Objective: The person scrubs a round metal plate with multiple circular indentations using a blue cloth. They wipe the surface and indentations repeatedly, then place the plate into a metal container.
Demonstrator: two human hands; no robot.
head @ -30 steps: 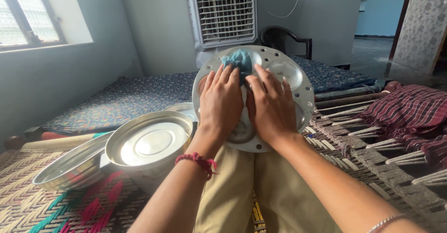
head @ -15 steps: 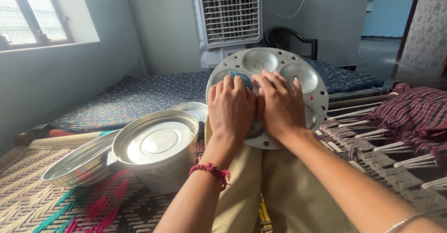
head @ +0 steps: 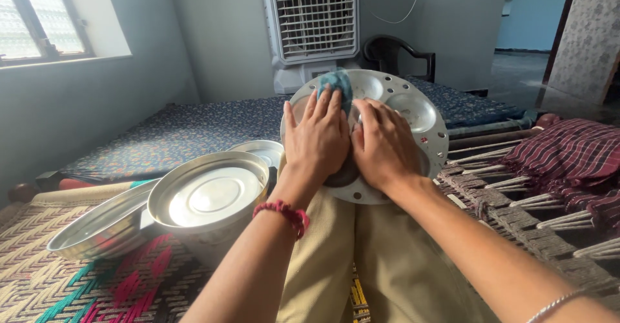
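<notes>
A round steel plate with several shallow moulds and small holes (head: 423, 118) stands tilted on my knees, its face toward me. My left hand (head: 316, 139) lies flat on its upper left part and presses a blue cloth (head: 337, 83) against it; the cloth pokes out above my fingertips. Beside it, my right hand (head: 384, 147) is spread flat on the middle of the plate, fingers pointing up. The two hands almost touch. A red thread band sits on my left wrist.
A steel pot with a lid (head: 210, 200) stands at my left, a wide steel pan (head: 97, 227) beside it and a smaller steel lid (head: 261, 149) behind. I sit on a woven cot (head: 529, 220). A checked cloth (head: 575, 161) lies right; an air cooler (head: 316, 23) stands ahead.
My left hand slid the blue cloth down the plate and then back up to its top edge. My right hand stayed pressed on the plate.
</notes>
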